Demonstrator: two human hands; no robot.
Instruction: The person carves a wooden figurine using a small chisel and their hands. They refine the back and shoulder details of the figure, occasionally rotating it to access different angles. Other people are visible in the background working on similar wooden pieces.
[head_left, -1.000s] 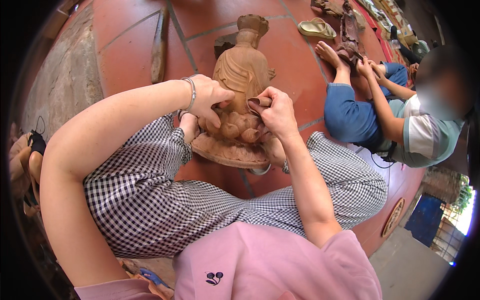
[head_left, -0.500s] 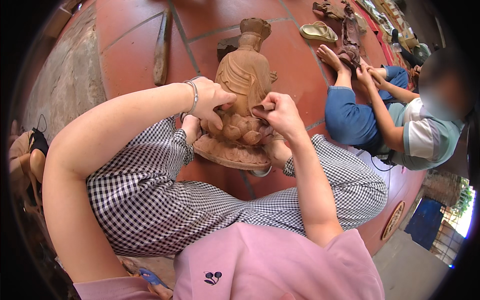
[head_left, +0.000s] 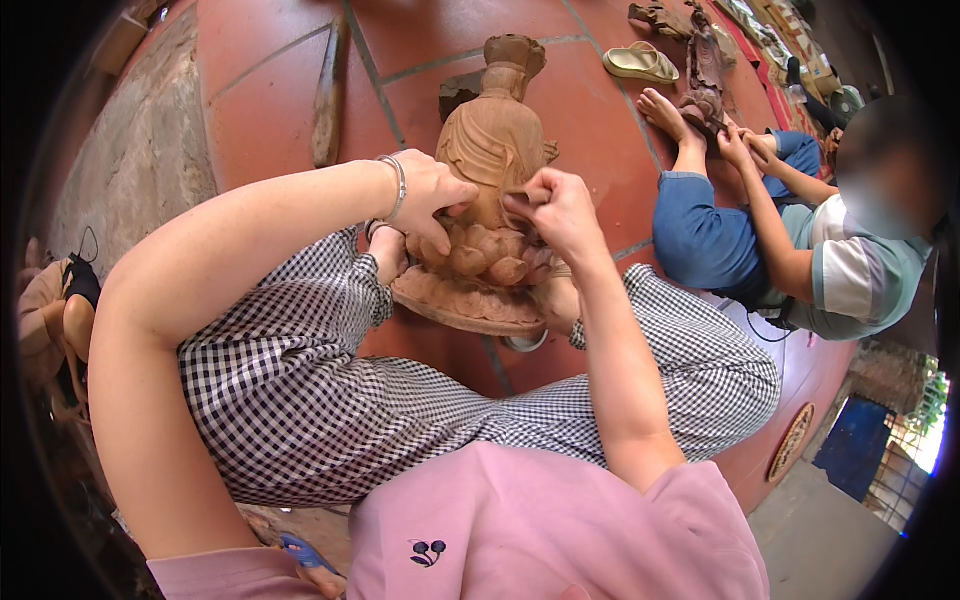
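Note:
A carved wooden statue (head_left: 488, 140) of a seated robed figure stands upright on the floor between my feet, with a lotus-petal base (head_left: 470, 298) below it. My left hand (head_left: 426, 194) grips the statue's left side just above the petals, thumb and forefinger spread against the wood. Pinched in my right hand (head_left: 568, 218) is a small folded brown piece of sandpaper (head_left: 524, 198), pressed to the statue's right side above the petals. The fingertips of my left hand are partly hidden.
A long wooden stick (head_left: 330, 95) lies on the red tiles (head_left: 260, 110) at far left. To the right, a seated person (head_left: 790, 235) works on a darker carved statue (head_left: 704, 70). A pale sandal (head_left: 641, 63) lies nearby. My checked trouser legs (head_left: 300, 390) flank the base.
My right hand has shifted slightly up and left along the statue with the sandpaper. My left hand keeps its place on the wood.

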